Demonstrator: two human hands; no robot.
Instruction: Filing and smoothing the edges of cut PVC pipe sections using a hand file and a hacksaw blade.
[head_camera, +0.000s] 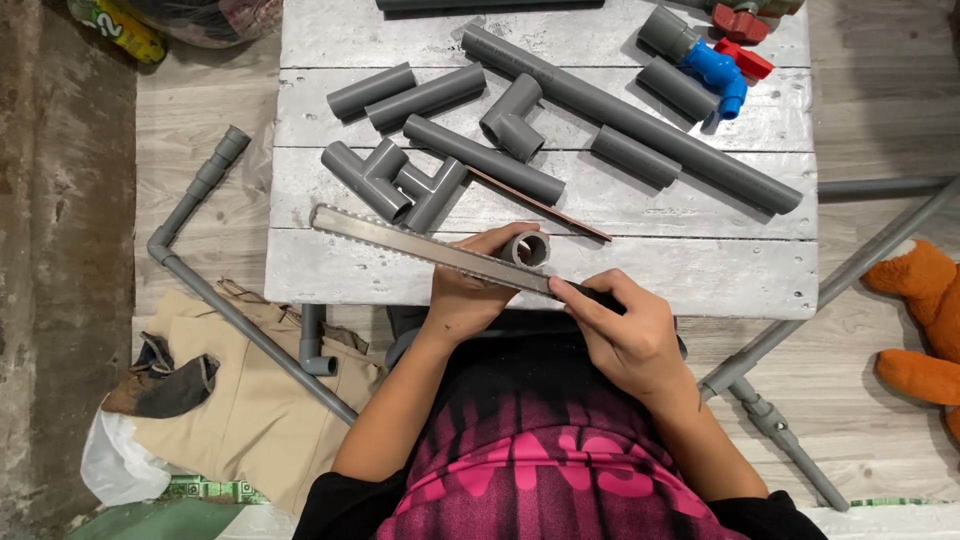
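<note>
Grey pipe stub (527, 249) sits gripped in the left hand (468, 290); the right hand (625, 330) grasps a saw blade (420, 246) across it.

Evenly and softly lit from overhead, bright on the whitewashed plank table (540, 270) with mild glare bleaching its boards, dimmer along the left margin over the dark concrete strip (60, 250). Short, soft shadows only, tucked under the grey pipe pieces (480, 155). Sharp in the middle, slightly soft and bowed toward the corners, blurriest on the pink shirt (540, 470).
</note>
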